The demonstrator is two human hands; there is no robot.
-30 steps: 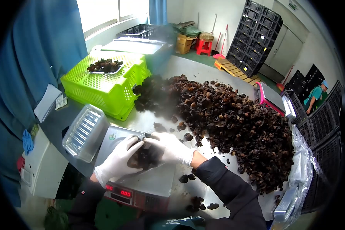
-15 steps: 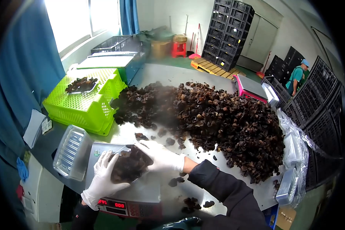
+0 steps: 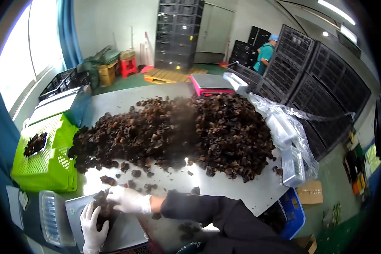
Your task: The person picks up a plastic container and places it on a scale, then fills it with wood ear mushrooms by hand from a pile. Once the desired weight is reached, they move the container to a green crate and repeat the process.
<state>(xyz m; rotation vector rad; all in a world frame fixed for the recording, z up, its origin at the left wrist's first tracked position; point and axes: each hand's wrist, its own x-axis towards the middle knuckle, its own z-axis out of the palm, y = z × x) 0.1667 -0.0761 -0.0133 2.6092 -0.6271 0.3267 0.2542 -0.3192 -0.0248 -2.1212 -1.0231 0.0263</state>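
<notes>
A small plastic tray filled with dark wood ear mushrooms (image 3: 104, 207) rests on the metal plate of a weighing scale (image 3: 125, 234). My left hand (image 3: 93, 226), in a white glove, grips the tray's near left side with fingers over the mushrooms. At the tray's far right edge, my gloved right hand (image 3: 128, 200) has its fingers closed on the rim; the fingertips are partly hidden. Beyond both hands lies a large heap of loose wood ear mushrooms (image 3: 156, 135). A clear plastic container (image 3: 57, 218) stands left of the scale.
An upturned green basket (image 3: 44, 163) carries another filled tray (image 3: 37, 144). A pink scale (image 3: 211, 84) stands at the table's far edge. Clear trays in plastic wrap (image 3: 281, 129) line the right side. Black crates (image 3: 296, 59) and a person in teal (image 3: 265, 55) are beyond.
My view has swung right and up, so the table's things sit further left and lower. Both hands remain on the filled tray; the scale's red display has left view.
</notes>
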